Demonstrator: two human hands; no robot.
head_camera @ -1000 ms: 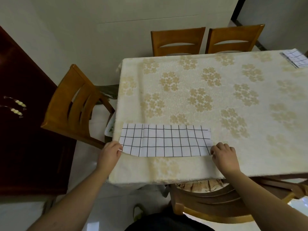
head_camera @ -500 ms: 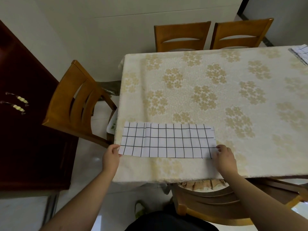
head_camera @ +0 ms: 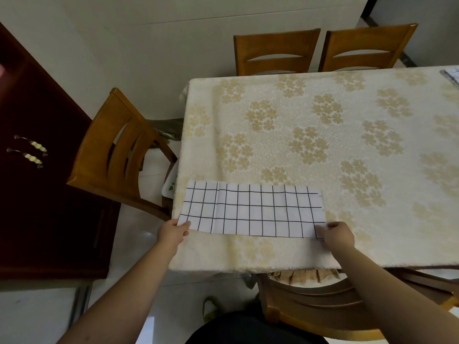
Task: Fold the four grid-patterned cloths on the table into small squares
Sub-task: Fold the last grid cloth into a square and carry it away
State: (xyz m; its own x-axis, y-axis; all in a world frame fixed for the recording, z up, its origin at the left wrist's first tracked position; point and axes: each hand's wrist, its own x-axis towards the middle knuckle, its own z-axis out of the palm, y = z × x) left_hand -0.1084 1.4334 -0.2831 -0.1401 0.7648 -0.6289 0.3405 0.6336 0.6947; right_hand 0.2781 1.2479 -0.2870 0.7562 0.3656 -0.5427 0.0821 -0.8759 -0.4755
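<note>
Grid-patterned cloth (head_camera: pixel 253 211) lies as a long strip on the counter (head_camera: pixel 323 135).
Left hand (head_camera: pixel 172 233) pinches its near-left corner; right hand (head_camera: pixel 337 235) pinches its near-right corner.

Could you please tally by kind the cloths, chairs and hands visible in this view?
Grid-patterned cloths: 2, the long strip pinched by both hands, and one at the table's far right edge, partly out of frame.
Wooden chairs: 4, far left, far right, side, near.
Hands: 2, left hand, right hand.
Total: 8.
</note>
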